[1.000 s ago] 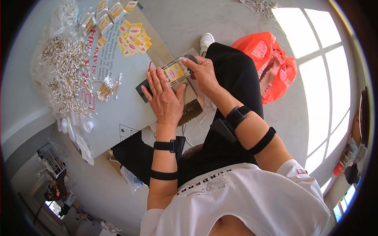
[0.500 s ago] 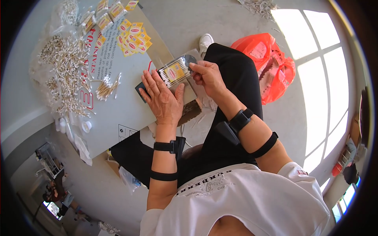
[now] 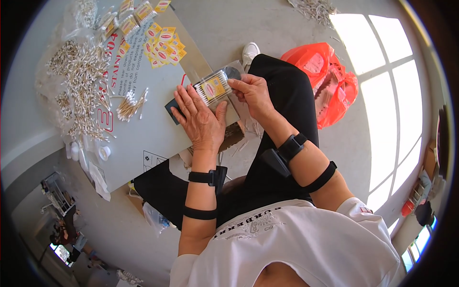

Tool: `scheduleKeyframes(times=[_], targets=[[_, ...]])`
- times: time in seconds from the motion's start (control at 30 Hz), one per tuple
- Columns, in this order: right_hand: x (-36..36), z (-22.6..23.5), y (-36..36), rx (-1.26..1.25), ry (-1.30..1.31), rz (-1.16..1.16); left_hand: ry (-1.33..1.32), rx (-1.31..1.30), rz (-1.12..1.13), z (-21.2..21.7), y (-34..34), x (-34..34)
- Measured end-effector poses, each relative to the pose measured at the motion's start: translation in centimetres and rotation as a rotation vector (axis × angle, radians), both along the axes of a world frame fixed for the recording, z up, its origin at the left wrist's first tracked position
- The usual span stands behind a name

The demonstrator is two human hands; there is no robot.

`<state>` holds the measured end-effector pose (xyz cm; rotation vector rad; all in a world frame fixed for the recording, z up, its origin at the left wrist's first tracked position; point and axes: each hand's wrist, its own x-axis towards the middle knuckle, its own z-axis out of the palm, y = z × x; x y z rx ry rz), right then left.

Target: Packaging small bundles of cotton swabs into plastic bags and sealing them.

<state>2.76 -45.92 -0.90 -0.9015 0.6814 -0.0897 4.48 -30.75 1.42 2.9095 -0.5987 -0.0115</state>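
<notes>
A swab packet (image 3: 213,89) sits between both hands on the board (image 3: 143,134) (loose swabs (image 3: 79,81) heaped left); bag (image 3: 330,81) right
</notes>
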Motion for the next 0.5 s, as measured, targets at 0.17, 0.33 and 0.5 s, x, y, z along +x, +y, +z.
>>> scheduleKeyframes(times=[0.17, 0.33, 0.5], targets=[[-0.17, -0.13, -0.19, 0.007, -0.004, 0.016, -0.005, -0.004, 0.002, 0.0, 0.03, 0.03], [-0.39, 0.06, -0.39, -0.022, 0.01, 0.066, -0.019, -0.051, -0.149, 0.6, -0.2, 0.26], [-0.38, 0.66, -0.04, -0.121, -0.01, 0.074, 0.022, -0.057, -0.153, 0.44, -0.39, 0.29]])
